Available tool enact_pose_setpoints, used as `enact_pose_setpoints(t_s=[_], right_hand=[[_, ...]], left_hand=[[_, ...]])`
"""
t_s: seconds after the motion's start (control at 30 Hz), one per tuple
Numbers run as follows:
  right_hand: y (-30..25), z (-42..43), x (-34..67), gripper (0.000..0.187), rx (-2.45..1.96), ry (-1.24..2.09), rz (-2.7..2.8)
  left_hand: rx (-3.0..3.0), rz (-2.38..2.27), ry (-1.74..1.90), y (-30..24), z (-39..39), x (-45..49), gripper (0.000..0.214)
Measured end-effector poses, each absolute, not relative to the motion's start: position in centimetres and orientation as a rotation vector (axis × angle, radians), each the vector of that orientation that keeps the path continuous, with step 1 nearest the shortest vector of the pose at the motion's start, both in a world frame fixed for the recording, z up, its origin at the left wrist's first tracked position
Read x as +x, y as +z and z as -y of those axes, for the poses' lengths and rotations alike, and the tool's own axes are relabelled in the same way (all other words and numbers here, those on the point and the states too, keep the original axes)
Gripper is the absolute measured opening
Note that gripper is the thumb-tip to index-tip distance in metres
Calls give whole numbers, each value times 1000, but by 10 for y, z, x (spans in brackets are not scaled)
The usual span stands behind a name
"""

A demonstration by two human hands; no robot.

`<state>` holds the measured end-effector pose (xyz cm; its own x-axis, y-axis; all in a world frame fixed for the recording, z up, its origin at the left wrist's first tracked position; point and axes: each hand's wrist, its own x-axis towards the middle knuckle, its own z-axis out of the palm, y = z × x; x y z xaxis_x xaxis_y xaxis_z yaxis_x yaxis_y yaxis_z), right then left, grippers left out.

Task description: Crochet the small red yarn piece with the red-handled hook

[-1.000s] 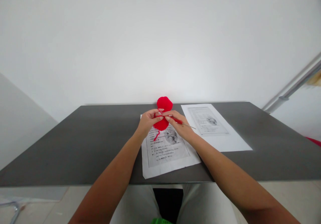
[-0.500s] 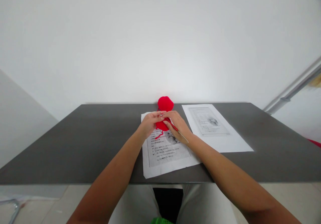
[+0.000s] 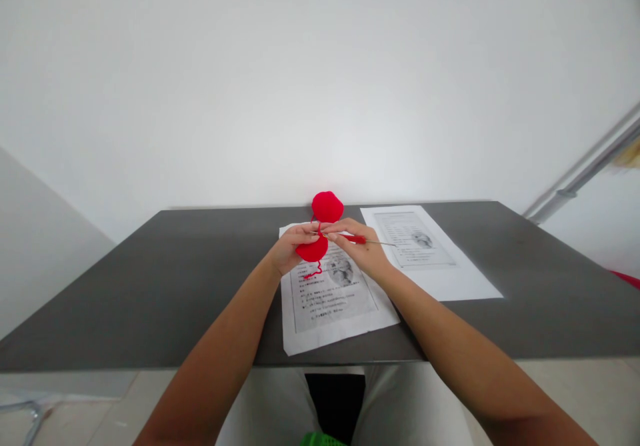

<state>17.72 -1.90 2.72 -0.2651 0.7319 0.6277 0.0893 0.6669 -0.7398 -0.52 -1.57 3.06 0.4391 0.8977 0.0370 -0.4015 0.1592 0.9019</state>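
Observation:
Pinched between the fingers of my left hand [image 3: 290, 247] is a small red crochet piece [image 3: 312, 250], with a loose yarn tail [image 3: 314, 273] dangling below it. My right hand [image 3: 363, 245] grips a crochet hook [image 3: 356, 239] with a red handle; its thin metal end sticks out to the right. The hook's other tip meets the crochet piece between both hands, though the fingers partly cover that spot. Just behind the hands, a ball of red yarn [image 3: 327, 207] sits against the wall, a strand running down from it.
Under my hands lies a creased printed sheet [image 3: 330, 319]. A second printed sheet [image 3: 465, 276] is to its right on the dark table [image 3: 210, 279]. The white wall [image 3: 320, 86] rises directly behind the table, and a grey pipe [image 3: 590, 173] slants at the far right.
The hook has swung from slanting downward to nearly level, its rear end now pointing right. My right hand has turned with it, and the crochet piece has shifted slightly left, showing more.

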Motion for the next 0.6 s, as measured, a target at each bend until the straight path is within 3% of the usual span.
enact_pose_setpoints(t_s=[0.33, 0.6], right_hand=[[28, 19, 177, 13, -594, 673, 1799], [32, 20, 178, 18, -656, 964, 1581]], left_hand=[[1067, -658, 1075, 28, 18, -2, 33], [932, -604, 1151, 34, 19, -10, 39]])
